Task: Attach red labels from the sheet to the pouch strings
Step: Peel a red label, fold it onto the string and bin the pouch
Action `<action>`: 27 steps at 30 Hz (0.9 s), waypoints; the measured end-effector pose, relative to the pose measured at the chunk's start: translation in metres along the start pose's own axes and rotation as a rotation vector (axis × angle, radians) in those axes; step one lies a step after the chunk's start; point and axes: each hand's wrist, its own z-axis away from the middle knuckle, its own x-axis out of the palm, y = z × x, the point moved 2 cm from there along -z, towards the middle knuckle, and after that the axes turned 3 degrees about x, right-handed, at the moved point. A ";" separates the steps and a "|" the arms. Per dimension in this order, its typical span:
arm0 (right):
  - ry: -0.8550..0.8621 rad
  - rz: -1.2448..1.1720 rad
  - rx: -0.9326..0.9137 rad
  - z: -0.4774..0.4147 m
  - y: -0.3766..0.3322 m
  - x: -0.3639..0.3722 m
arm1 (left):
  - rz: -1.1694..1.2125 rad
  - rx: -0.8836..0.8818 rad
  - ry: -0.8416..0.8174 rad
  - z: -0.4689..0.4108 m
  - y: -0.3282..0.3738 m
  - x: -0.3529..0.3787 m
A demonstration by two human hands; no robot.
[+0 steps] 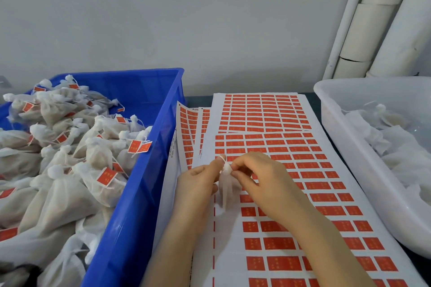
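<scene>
Tagged pouches (58, 193) are piled in the blue crate (140, 170), untagged ones in the white tub (338, 109), with the sheet (229, 251) laid between. One pouch (227, 189) is held just over the sheet, neck pinched by left hand (196, 184) and right hand (263, 177), fingers curled tight. Nothing red is seen in them yet. Probably best if the string (221, 158) gets pulled taut first, so a label (279, 243) is folded on squarely.

Blue crate (144, 170); white sheet (268, 223), red labels (278, 243); white pouches (58, 193).
</scene>
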 end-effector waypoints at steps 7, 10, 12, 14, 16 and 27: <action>-0.002 -0.010 -0.026 -0.001 -0.001 -0.002 | 0.107 -0.046 -0.056 0.005 0.003 0.001; -0.003 -0.010 -0.031 0.000 -0.001 -0.004 | 0.102 -0.016 -0.098 0.005 0.004 0.001; -0.002 -0.002 -0.031 0.000 -0.001 -0.005 | 0.076 -0.004 -0.117 0.005 0.004 0.000; 0.011 -0.006 -0.024 0.000 -0.002 -0.006 | 0.009 -0.005 -0.111 0.004 0.004 0.000; 0.032 -0.020 0.000 0.000 -0.001 -0.006 | -0.090 -0.007 -0.094 0.004 0.004 0.000; 0.156 0.127 -0.143 0.000 0.005 -0.012 | -0.189 0.013 -0.144 0.007 0.006 -0.001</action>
